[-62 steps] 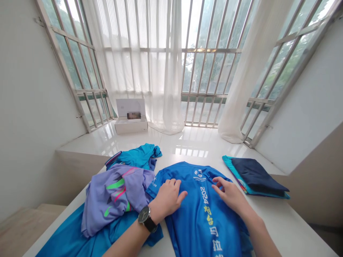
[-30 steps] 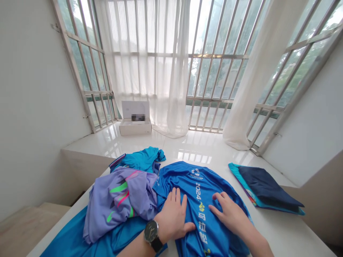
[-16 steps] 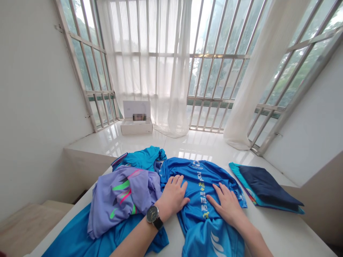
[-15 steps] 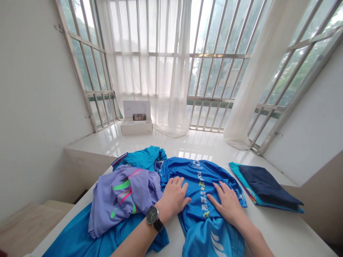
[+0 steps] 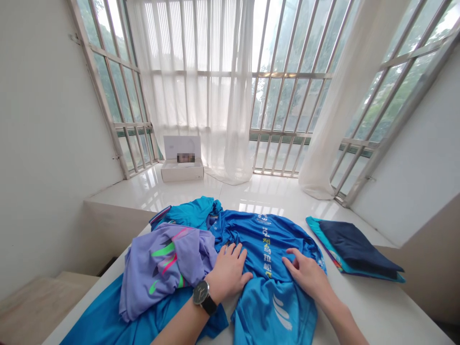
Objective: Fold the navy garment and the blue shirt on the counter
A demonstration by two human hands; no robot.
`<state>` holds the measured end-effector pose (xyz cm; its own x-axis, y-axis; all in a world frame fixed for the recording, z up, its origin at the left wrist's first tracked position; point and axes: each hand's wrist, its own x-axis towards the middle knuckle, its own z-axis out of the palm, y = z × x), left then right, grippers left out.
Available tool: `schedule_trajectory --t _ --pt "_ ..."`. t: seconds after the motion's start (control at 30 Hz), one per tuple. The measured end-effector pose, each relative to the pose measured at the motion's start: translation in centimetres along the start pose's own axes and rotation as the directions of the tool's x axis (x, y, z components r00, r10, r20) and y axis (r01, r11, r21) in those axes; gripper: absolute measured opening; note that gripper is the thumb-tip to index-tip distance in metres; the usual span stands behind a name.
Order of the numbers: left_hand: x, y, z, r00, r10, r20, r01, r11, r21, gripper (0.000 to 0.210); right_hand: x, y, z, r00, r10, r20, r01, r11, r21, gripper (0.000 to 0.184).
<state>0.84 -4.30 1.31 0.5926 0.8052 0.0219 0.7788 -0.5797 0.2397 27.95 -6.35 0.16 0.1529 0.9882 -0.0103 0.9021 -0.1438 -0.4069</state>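
A blue printed T-shirt (image 5: 251, 235) lies spread on the white surface, its lower part lighter blue with a white logo. My left hand (image 5: 230, 270), a black watch (image 5: 201, 293) on its wrist, rests on the shirt's left edge with fingers spread. On the shirt's right side is my right hand (image 5: 305, 273); its fingers are bent, with thumb and index finger apart. Against the left wrist lies a crumpled purple shirt (image 5: 165, 268) with green and pink marks, on top of a blue garment (image 5: 104, 314).
Behind the purple shirt is a bunched teal garment (image 5: 196, 211). A folded pile topped by a dark navy garment (image 5: 355, 244) lies at the right. Toward the barred window stands an open white box (image 5: 182, 173), beside the sheer curtains (image 5: 237, 120).
The blue T-shirt has shifted slightly left and toward me, its front wrinkling. My left hand has moved a little nearer to me. My right hand's fingers have bent from lying flatter.
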Motion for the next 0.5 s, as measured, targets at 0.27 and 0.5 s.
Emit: schedule_trajectory --t 0.27,0.5 --pt "-0.2 0.8 -2.1 0.993 0.094 -0.072 -0.101 0.990 -0.100 0.036 0.6 1.2 0.8 0.994 -0.026 -0.111 0.032 0.998 0.051 0.049" --pt "-2.0 1.6 -1.7 0.854 0.438 0.282 -0.397 0.898 -0.191 0.048 0.3 0.8 0.6 0.993 -0.028 -0.112 0.033 0.999 0.042 0.048"
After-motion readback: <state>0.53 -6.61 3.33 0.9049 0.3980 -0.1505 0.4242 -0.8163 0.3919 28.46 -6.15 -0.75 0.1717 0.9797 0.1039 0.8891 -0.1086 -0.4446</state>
